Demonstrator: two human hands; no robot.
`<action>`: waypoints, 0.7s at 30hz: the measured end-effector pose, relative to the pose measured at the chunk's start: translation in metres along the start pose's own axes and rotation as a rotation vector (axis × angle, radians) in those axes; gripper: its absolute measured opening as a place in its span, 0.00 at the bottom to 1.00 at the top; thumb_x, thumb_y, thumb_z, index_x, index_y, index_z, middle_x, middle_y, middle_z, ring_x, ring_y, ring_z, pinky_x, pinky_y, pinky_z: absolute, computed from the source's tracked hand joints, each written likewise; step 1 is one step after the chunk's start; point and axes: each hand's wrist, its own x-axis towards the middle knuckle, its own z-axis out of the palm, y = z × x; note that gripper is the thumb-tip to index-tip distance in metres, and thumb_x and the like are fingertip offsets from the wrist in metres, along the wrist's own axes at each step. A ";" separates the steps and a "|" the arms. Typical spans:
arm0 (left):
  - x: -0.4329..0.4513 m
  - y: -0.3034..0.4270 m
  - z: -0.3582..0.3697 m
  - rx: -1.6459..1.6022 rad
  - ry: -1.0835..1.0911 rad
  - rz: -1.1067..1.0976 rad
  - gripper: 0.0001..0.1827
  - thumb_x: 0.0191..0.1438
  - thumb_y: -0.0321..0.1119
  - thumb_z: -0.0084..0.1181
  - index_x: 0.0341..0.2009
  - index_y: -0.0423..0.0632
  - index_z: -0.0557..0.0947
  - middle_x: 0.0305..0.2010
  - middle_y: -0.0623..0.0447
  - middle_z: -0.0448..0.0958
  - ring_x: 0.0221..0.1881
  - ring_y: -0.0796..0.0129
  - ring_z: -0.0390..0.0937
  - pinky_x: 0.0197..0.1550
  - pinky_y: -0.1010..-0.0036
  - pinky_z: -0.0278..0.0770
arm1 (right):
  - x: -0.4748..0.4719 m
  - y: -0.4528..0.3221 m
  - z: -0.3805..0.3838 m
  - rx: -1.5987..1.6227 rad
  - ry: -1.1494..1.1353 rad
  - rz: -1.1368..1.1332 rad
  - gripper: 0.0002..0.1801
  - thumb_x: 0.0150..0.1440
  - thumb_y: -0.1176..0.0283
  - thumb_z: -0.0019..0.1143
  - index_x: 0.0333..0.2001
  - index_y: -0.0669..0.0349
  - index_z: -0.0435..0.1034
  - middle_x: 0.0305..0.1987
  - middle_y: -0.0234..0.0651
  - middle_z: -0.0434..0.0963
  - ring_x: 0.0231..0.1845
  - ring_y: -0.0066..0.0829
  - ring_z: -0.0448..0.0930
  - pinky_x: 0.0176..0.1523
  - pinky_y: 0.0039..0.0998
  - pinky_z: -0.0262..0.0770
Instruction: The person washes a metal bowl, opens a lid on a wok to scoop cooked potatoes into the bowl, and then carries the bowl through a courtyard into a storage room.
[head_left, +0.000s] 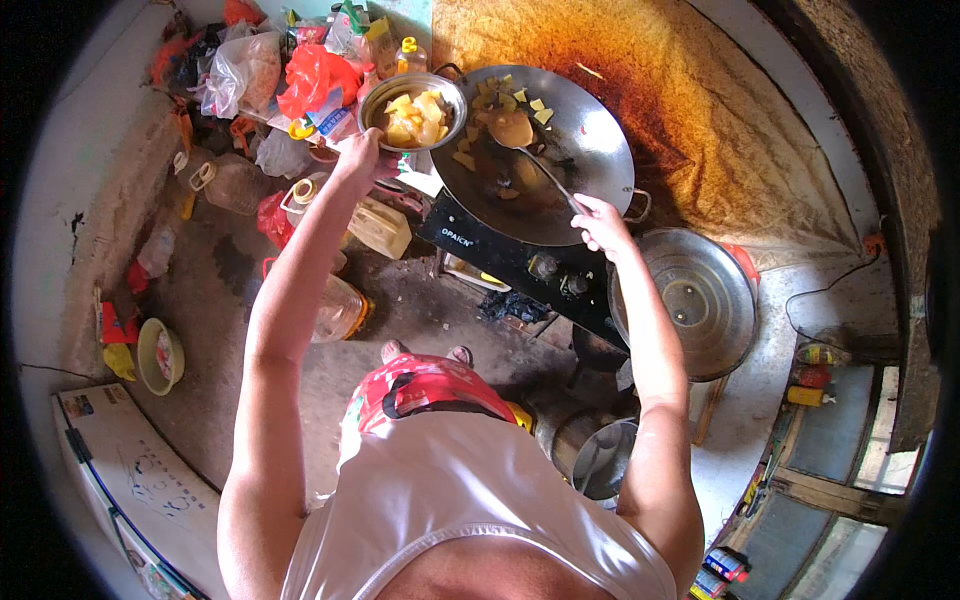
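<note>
My left hand (365, 159) grips the near rim of a metal bowl (366, 114), held up beside the wok's left edge. Glossy yellow chunks of food (414, 118), perhaps potato, fill much of the bowl. My right hand (602, 227) is closed around the handle of a metal ladle (550, 174). The ladle's head, carrying brownish food or sauce, is inside a large wok (600, 161). More yellow pieces (541, 112) lie in the wok on its far left side, with brown liquid lower down. The wok sits on a black gas stove (480, 241) with knobs at its front.
A large round metal lid or pan (682, 292) rests right of the stove. Plastic bags (319, 79) and bottles crowd the counter at upper left. Plastic jugs (379, 229) stand on the floor below. A metal pot (606, 459) is near my right side. A stained sheet (720, 135) covers the back wall.
</note>
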 end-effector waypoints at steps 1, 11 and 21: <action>-0.002 0.001 0.001 0.003 0.011 -0.002 0.16 0.55 0.38 0.38 0.34 0.37 0.72 0.21 0.47 0.73 0.18 0.63 0.73 0.22 0.67 0.78 | 0.001 0.002 0.008 0.025 0.020 -0.022 0.32 0.50 0.81 0.50 0.60 0.64 0.56 0.28 0.33 0.72 0.13 0.15 0.64 0.12 0.18 0.58; 0.001 -0.020 0.014 -0.043 -0.144 -0.068 0.14 0.56 0.36 0.38 0.32 0.39 0.73 0.22 0.47 0.75 0.16 0.68 0.72 0.19 0.70 0.77 | -0.040 0.010 0.022 0.089 0.162 -0.057 0.29 0.52 0.80 0.51 0.59 0.62 0.59 0.24 0.28 0.69 0.11 0.13 0.62 0.11 0.18 0.57; 0.004 -0.055 0.063 -0.042 -0.295 -0.123 0.16 0.57 0.37 0.36 0.34 0.36 0.73 0.24 0.46 0.75 0.20 0.65 0.74 0.24 0.68 0.80 | -0.146 -0.072 -0.024 -0.025 0.216 -0.019 0.29 0.53 0.80 0.50 0.60 0.60 0.59 0.30 0.29 0.71 0.14 0.11 0.63 0.12 0.13 0.55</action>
